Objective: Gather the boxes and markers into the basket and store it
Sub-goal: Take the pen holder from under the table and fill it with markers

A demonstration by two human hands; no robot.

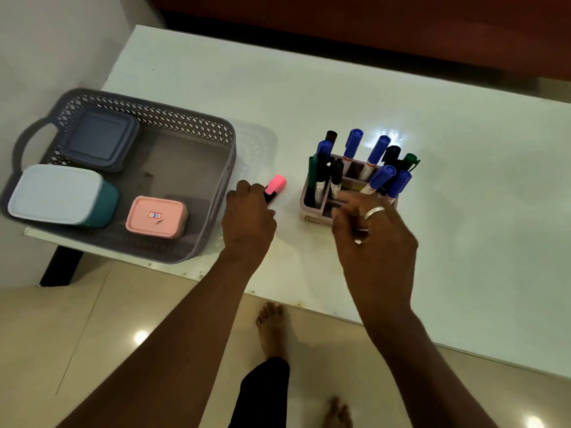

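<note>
Head: basket point(229, 156) holds 3 boxes point(156, 216), holder point(311, 209) markers point(378, 149); left grip point(248, 213) pinches highlighter point(276, 184), right grip point(375, 236) relaxed.

Looks like somebody's home, honestly. There's a bare foot point(272, 325) on glossy beige floor tiles point(77, 335), a plain white table point(309, 88), and plastic food boxes point(145, 225) sitting in a grey basket point(154, 114).

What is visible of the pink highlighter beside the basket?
The pink highlighter looks plastic: a pink cap on a dark body. The left hand grips the body, hiding most of it; the capped end points away from the person. It is between the grey basket and the marker holder, over the white table. Whether it touches the table is unclear.
</note>
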